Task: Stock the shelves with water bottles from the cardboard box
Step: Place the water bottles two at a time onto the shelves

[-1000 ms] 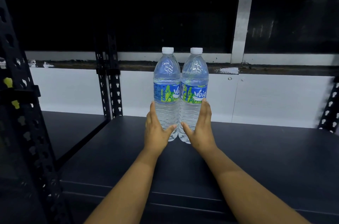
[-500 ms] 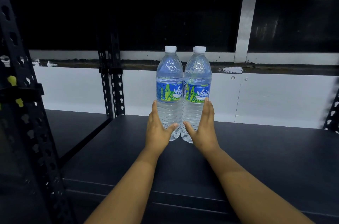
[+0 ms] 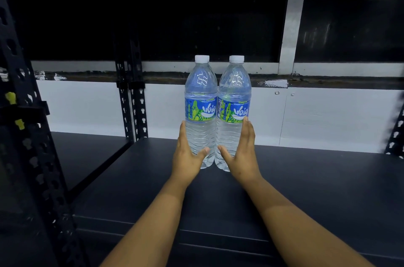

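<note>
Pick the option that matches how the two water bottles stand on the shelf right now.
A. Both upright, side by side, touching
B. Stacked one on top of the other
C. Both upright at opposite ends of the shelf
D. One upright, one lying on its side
A: the left bottle and right bottle both stand upright on the dark shelf, caps up, their sides pressed together.

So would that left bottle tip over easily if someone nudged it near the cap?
Probably yes: the left bottle is tall and narrow on the smooth shelf. It looks full, so likely heavy for its size, which steadies it somewhat. The right bottle alongside might stop a fall that way.
</note>
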Action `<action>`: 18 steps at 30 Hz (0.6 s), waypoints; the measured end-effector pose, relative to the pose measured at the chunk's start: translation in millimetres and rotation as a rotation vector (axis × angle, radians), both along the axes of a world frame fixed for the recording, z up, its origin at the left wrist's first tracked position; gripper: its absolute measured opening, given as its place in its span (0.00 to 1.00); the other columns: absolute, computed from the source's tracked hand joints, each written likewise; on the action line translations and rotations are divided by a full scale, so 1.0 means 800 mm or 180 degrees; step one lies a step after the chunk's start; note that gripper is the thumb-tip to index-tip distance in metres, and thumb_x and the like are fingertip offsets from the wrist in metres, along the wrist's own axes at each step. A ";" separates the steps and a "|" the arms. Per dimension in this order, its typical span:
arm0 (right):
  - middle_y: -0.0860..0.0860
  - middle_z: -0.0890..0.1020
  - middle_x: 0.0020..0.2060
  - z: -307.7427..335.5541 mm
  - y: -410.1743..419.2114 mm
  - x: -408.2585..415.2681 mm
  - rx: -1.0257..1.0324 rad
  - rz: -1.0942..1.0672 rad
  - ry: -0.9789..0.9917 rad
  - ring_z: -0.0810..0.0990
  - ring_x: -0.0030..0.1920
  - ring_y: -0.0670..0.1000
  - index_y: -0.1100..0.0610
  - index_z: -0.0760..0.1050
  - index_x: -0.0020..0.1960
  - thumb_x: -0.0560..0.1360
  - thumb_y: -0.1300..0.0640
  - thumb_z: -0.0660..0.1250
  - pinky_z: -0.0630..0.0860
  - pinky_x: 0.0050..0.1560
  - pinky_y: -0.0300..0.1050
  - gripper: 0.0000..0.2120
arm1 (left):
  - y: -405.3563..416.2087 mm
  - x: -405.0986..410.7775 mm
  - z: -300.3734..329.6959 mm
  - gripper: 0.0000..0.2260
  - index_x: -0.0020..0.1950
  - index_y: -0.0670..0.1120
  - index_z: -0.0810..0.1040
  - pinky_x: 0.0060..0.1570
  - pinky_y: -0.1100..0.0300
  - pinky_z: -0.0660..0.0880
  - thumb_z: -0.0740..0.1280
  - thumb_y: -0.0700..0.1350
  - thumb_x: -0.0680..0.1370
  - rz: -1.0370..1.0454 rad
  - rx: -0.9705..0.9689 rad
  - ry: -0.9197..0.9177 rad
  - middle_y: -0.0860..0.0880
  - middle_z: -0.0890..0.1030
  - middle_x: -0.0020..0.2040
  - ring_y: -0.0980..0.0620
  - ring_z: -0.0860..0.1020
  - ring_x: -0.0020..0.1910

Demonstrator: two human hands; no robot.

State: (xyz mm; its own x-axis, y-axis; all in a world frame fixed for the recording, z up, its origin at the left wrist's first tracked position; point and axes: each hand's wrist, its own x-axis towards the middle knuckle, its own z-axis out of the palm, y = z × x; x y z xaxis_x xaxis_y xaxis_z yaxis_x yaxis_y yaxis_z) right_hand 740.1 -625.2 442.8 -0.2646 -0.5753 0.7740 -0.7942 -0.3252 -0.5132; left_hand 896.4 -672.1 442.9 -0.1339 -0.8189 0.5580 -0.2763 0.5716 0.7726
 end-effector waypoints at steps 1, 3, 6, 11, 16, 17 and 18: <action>0.58 0.50 0.78 0.000 0.000 0.000 0.0005 0.0001 -0.0002 0.47 0.78 0.53 0.60 0.45 0.79 0.73 0.56 0.73 0.53 0.73 0.45 0.46 | 0.000 0.002 -0.001 0.45 0.80 0.54 0.48 0.71 0.50 0.67 0.75 0.44 0.73 -0.0041 0.0043 0.0021 0.53 0.63 0.77 0.53 0.66 0.73; 0.58 0.50 0.78 0.000 0.000 0.000 0.0013 -0.0003 -0.0004 0.47 0.78 0.53 0.60 0.46 0.79 0.74 0.56 0.73 0.52 0.73 0.44 0.46 | 0.000 0.000 -0.001 0.45 0.80 0.54 0.47 0.71 0.47 0.67 0.74 0.44 0.73 -0.0051 0.0056 0.0071 0.52 0.63 0.77 0.53 0.65 0.74; 0.58 0.50 0.78 0.000 0.001 0.000 0.0021 -0.0004 0.0002 0.47 0.78 0.52 0.59 0.45 0.79 0.74 0.55 0.73 0.52 0.73 0.43 0.46 | 0.005 -0.009 0.001 0.47 0.80 0.51 0.47 0.72 0.47 0.64 0.76 0.47 0.71 0.0249 -0.0059 -0.0019 0.48 0.60 0.77 0.50 0.62 0.74; 0.58 0.50 0.78 0.000 0.001 0.000 0.0010 0.0004 0.0006 0.48 0.78 0.53 0.58 0.45 0.79 0.74 0.55 0.73 0.52 0.73 0.44 0.46 | 0.005 -0.008 0.001 0.48 0.80 0.50 0.48 0.67 0.56 0.64 0.77 0.47 0.70 0.0324 -0.0084 -0.0132 0.47 0.62 0.75 0.50 0.63 0.73; 0.58 0.50 0.78 0.002 0.002 0.001 0.0008 0.0036 -0.0018 0.47 0.78 0.51 0.56 0.44 0.79 0.74 0.56 0.73 0.50 0.72 0.40 0.46 | 0.003 0.001 -0.003 0.43 0.79 0.53 0.49 0.70 0.45 0.67 0.73 0.48 0.72 -0.0059 0.0083 0.0085 0.51 0.63 0.76 0.52 0.66 0.74; 0.58 0.50 0.78 0.002 0.003 0.002 0.0009 0.0038 -0.0018 0.47 0.78 0.52 0.56 0.44 0.79 0.74 0.56 0.73 0.50 0.72 0.40 0.46 | 0.004 -0.001 -0.003 0.44 0.79 0.53 0.49 0.70 0.45 0.67 0.73 0.48 0.72 -0.0021 0.0053 0.0092 0.51 0.63 0.76 0.52 0.65 0.74; 0.58 0.50 0.78 0.002 0.003 0.001 0.0014 0.0037 -0.0020 0.48 0.78 0.52 0.57 0.44 0.79 0.74 0.55 0.73 0.51 0.72 0.40 0.46 | 0.005 -0.004 -0.002 0.44 0.80 0.52 0.50 0.71 0.45 0.66 0.74 0.49 0.72 0.0092 0.0006 0.0060 0.49 0.63 0.76 0.51 0.64 0.74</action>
State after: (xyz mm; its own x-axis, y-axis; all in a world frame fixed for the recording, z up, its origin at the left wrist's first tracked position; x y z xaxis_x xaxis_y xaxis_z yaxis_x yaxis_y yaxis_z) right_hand 741.3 -622.8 444.0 -0.2628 -0.5817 0.7698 -0.7871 -0.3322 -0.5197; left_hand 893.2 -668.0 441.6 -0.0997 -0.8233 0.5588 -0.2781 0.5623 0.7788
